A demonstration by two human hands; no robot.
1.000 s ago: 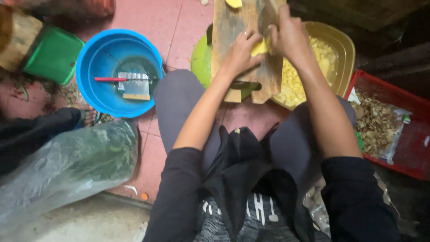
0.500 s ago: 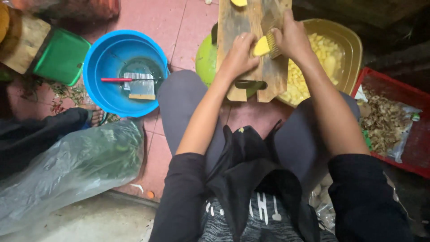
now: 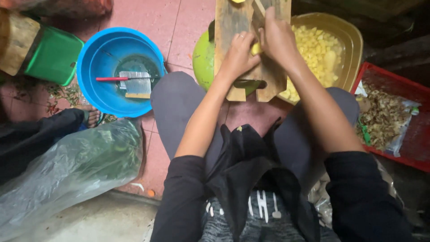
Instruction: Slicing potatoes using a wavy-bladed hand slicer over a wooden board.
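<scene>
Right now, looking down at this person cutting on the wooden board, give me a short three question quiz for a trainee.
1. True or false: the left hand and the right hand both rest on the wooden cutting board.
2. Multiple choice: where do the cut yellow pieces lie? A) in the blue basin B) in the yellow-brown bowl C) in the red crate
3. Fill in: the metal grater and a red-handled tool lie inside the ____ basin.

Key
1. True; a small yellow piece sits between the hands.
2. B, the yellow-brown bowl.
3. Blue; it is the blue basin left of the person's knee.
</scene>
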